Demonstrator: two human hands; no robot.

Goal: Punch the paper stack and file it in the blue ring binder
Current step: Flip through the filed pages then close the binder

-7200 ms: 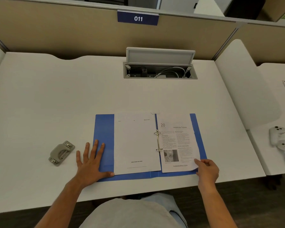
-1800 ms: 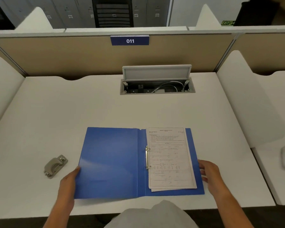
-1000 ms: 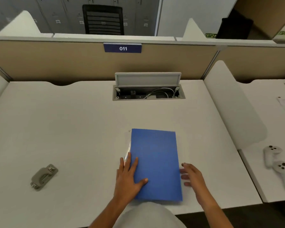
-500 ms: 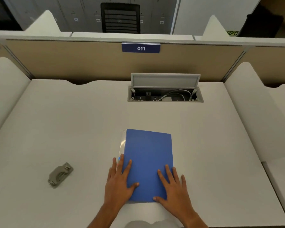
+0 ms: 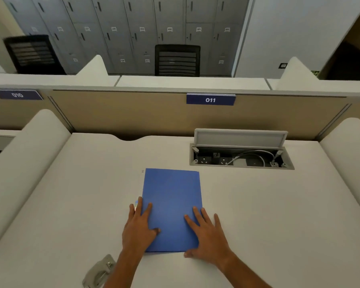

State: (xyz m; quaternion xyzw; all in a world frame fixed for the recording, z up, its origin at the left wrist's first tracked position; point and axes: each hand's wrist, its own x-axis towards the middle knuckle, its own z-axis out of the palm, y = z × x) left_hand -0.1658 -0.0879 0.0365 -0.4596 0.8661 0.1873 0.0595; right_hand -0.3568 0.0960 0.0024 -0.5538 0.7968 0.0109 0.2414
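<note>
Punch (image 5: 99, 272), grey metal, lies on the white desk (image 5: 279, 215) just left of the left wrist, partly behind the forearm. Left hand (image 5: 138, 227) rests flat on the left edge of the blue ring binder (image 5: 172, 196), fingers straight and spread. Binder closed, lying under both palms. A thin strip of paper stack (image 5: 141, 183) shows beyond the left fingertips. Right hand (image 5: 208, 231) flat, fingers spread, on the near right corner. Open cable box (image 5: 240, 159) sits well beyond the right hand.

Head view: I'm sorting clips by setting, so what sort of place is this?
Probably an open-plan office: desk partition with sign 011, numbered grey lockers behind, a flip-up cable box.
</note>
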